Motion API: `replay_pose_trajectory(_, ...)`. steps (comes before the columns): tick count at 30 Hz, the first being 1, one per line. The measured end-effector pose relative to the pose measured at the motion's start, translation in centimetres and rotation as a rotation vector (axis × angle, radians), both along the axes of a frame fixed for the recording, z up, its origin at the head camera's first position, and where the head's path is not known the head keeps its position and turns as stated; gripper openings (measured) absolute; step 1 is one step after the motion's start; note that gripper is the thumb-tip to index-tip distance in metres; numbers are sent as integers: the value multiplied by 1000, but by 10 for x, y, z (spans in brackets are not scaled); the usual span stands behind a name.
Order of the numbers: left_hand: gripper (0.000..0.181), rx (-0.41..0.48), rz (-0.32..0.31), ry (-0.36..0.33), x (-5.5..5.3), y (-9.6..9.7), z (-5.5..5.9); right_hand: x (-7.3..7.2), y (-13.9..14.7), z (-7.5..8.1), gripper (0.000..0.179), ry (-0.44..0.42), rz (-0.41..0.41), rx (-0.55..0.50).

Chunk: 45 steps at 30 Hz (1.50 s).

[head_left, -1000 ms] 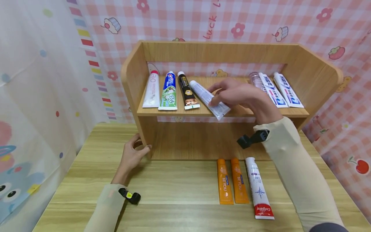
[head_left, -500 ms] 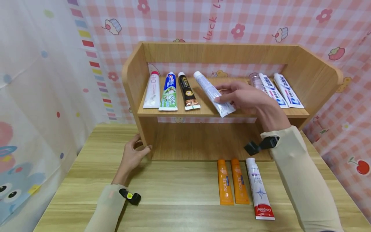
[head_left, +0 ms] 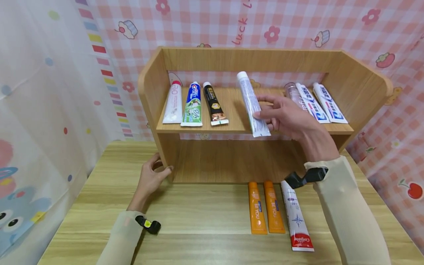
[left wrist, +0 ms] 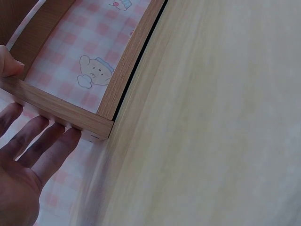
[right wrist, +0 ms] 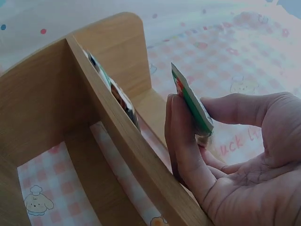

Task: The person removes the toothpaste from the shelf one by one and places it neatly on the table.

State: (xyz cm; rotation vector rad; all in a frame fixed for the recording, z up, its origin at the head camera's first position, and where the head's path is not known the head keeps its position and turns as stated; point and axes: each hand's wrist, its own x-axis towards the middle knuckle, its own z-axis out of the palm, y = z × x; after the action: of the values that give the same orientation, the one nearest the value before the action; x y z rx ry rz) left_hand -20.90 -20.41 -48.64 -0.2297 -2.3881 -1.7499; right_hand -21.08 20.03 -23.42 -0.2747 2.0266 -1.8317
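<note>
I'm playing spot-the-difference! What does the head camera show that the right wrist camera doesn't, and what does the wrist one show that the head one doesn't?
Only the head view: the left hand gripping the side of the wooden shelf, plus two orange tubes and the Colgate tube lying in front.
Only the right wrist view: a red patch on the held tube's green side.
Both: the right hand pinching that tube, the shelf, and pink checked cloth.
</note>
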Motion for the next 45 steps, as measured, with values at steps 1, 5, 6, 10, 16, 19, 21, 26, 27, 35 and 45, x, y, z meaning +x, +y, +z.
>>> replay_pose_trajectory(1, 56, -2, 0, -1, 0, 0, 0, 2, 0, -1, 57, 6, -1, 2)
replay_pose_trajectory(5, 54, 0, 5, -5, 1, 0, 1, 11, 0, -2, 59, 17, 7, -46)
replay_pose_trajectory(6, 54, 1, 6, -7, 2, 0, 1, 12, -1, -3, 60, 19, 12, -66)
replay_pose_trajectory(10, 53, 3, 5, -13, 2, -1, 0, 18, -2, -7, 58, 38, 22, -134)
replay_pose_trajectory(16, 54, -3, 2, -5, 1, 0, 0, 28, -1, -14, 50, 98, 25, -161)
replay_pose_trajectory(19, 54, -6, 2, 1, 0, 0, -1, 31, 0, -17, 47, 119, 44, -192)
replay_pose_trajectory(21, 54, -8, 2, 2, 0, 0, -1, 34, 1, -20, 46, 130, 59, -216)
replay_pose_trajectory(26, 55, -9, 2, 1, -1, 0, -1, 38, 8, -28, 48, 162, 106, -248)
replay_pose_trajectory(27, 55, -8, 1, 0, -1, 0, -1, 39, 10, -29, 49, 168, 119, -253)
replay_pose_trajectory(35, 55, -6, 2, 6, -1, -2, -3, 47, 18, -44, 51, 202, 180, -254)
replay_pose_trajectory(45, 56, 11, -3, 2, -1, -1, -3, 59, 26, -64, 55, 303, 248, -222)
